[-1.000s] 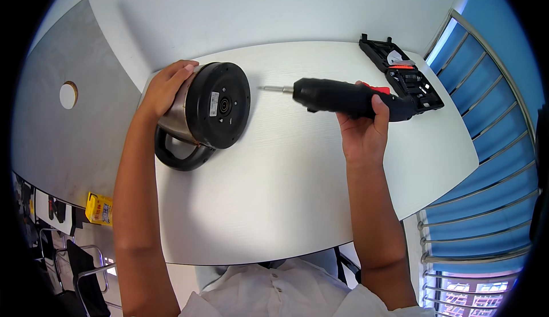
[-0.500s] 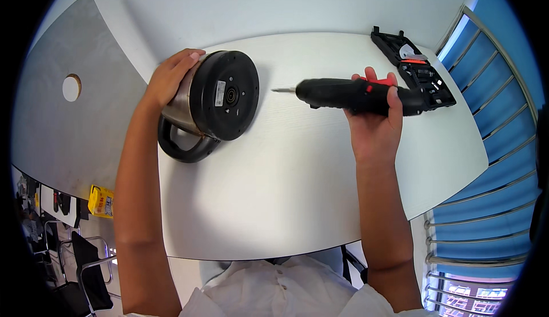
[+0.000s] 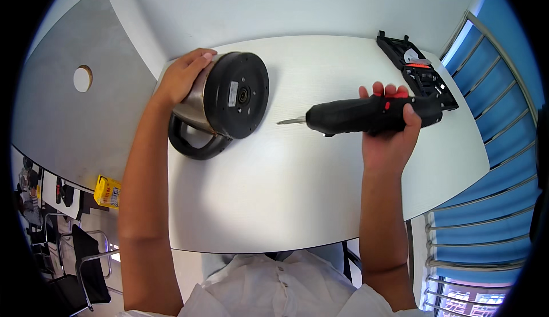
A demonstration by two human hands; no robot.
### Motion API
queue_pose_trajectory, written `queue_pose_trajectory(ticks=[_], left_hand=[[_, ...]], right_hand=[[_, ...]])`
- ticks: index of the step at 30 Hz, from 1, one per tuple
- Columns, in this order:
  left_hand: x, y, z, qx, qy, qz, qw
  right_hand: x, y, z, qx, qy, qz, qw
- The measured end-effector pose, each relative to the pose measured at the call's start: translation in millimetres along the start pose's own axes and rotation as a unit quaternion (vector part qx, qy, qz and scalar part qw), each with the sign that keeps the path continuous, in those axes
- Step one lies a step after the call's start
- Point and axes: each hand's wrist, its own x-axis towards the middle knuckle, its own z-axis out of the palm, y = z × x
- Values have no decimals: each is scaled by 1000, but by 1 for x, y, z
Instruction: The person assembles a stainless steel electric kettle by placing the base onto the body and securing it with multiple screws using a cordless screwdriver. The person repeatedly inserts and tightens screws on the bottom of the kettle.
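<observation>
A white label is affixed to the black kettle base; its print is too small to read. The yellow carton bears blurred, illegible dark lettering.

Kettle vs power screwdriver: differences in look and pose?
Look: the kettle is wide, steel with black base and handle; the power screwdriver is slim, black with red parts.
Pose: the kettle is tipped, base showing; the power screwdriver points its bit left.
Hold: the left hand is on the kettle; the right hand holds the power screwdriver.
Shared: both have black parts.
</observation>
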Motion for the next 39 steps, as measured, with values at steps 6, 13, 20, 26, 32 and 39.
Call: queue_pose_trajectory(ticks=[6, 13, 20, 26, 32, 39], left_hand=[[-23, 20, 5, 37, -50, 4, 998], [-37, 32, 6, 21, -79, -5, 997], [-36, 25, 7, -2, -50, 29, 998], [-36, 19, 3, 23, -54, 60, 996], [-42, 28, 6, 28, -50, 64, 996], [-57, 57, 8, 15, -54, 80, 995]], right_hand=[[-37, -2, -4, 89, 9, -22, 996], [-81, 4, -5, 77, -31, -89, 993], [-88, 24, 6, 28, -23, -137, 990], [-93, 28, 19, -1, 2, -117, 993], [-90, 42, 19, 12, -10, -99, 995], [-77, 42, 32, 23, -27, -79, 996]])
